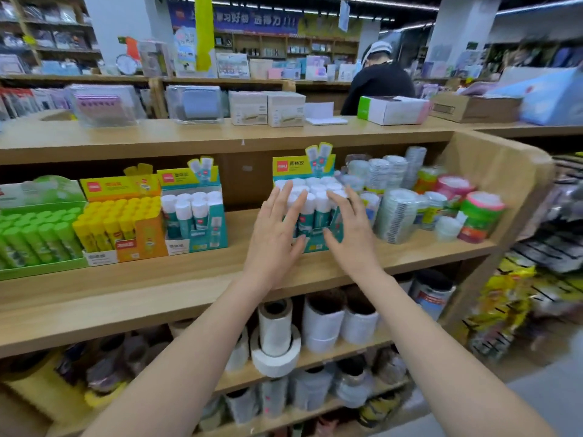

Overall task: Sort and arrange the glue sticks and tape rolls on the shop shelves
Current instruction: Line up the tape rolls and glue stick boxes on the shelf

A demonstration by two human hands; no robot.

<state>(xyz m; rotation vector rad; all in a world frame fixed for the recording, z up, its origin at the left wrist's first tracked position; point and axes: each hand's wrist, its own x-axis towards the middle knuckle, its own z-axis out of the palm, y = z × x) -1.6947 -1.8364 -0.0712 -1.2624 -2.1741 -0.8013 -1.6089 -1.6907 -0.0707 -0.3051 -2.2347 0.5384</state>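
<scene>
Fingers (298, 203) straight and spread on left hand (274, 238) and right hand (353, 241), framing both sides of the teal glue-stick box (293, 168), just beside the tape rolls (394, 212), seemingly to slide it toward the matching box (195, 222).

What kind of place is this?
Most likely a stationery shop: wooden shelves hold a teal cardboard display box of white-capped glue sticks, stacked clear tape rolls and white paper rolls.

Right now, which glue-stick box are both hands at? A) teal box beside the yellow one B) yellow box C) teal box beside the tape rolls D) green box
C: the left hand and right hand, fingers straight, flank the teal box next to the tape rolls.
</scene>
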